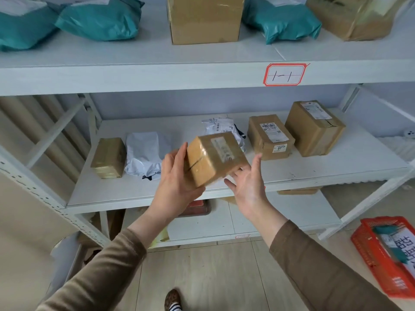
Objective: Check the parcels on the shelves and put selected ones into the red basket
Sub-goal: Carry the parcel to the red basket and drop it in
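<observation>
Gripped in my left hand point(177, 176) is a small taped cardboard box point(214, 159), tilted, its label face up, held in front of the middle shelf point(336, 169). My right hand point(248, 187) is spread open, palm up, just under the box's lower right corner; I cannot tell whether its fingertips touch the box. Behind it on that shelf lie a small brown parcel point(109, 157), a white poly bag point(143, 153), another white bag point(222, 129) and two labelled boxes point(270, 136) point(314, 127). Teal bags point(98, 17) and cartons sit on the upper shelf. Low at right on the floor stands the red basket point(368, 250), holding a parcel.
</observation>
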